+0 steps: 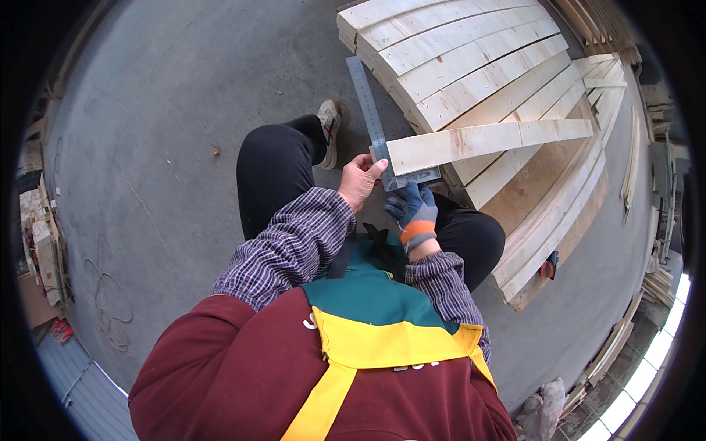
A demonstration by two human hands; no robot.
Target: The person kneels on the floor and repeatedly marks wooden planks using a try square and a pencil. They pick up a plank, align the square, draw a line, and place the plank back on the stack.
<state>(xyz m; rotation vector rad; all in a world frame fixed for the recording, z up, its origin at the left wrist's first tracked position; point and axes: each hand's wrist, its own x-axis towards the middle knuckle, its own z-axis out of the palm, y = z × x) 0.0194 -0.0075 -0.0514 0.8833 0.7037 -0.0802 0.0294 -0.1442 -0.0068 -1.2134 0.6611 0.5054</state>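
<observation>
Pale wood, a loose board [489, 140], lay across the stacked boards [471, 66]. The bare left hand [359, 180] pinched its near end against a steel square [371, 117]; the gloved right hand [413, 206] seemingly gripped the square's stock. Seating the stock flush mattered before marking.

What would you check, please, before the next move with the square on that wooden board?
1. Left hand grips the near end of the board: ok.
2. Gloved right hand sits under the metal square at the board's end: ok.
3. Square's long blade runs crosswise past the board's end: ok.
4. Square flush against the board's edge: cannot tell.
5. Board's far end rests on the stack of boards: ok.
6. A pencil mark on the board: cannot tell.
</observation>
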